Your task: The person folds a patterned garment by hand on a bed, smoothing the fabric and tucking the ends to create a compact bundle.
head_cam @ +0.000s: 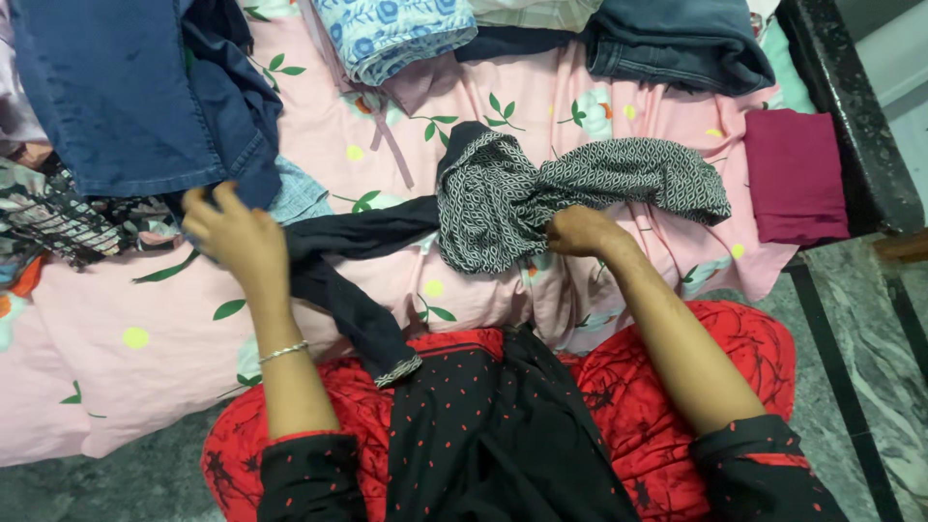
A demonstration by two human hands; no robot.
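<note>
A crumpled black-and-white patterned garment (541, 193) lies on the pink floral bedsheet (145, 338), its dark plain part trailing down towards my lap. My right hand (578, 232) is closed on the patterned cloth at its middle. My left hand (232, 232), with a thin bracelet on the wrist, rests with fingers apart at the left end of the dark part, just below a blue denim garment (126, 97). I cannot tell whether the left fingers pinch the cloth.
Folded clothes line the far side: a light blue printed piece (396, 34), dark jeans (677, 43), a maroon folded cloth (797, 174). A multicoloured patterned garment (58, 217) lies at the left. A dark bed frame (851, 126) and marble floor (851, 319) are at the right.
</note>
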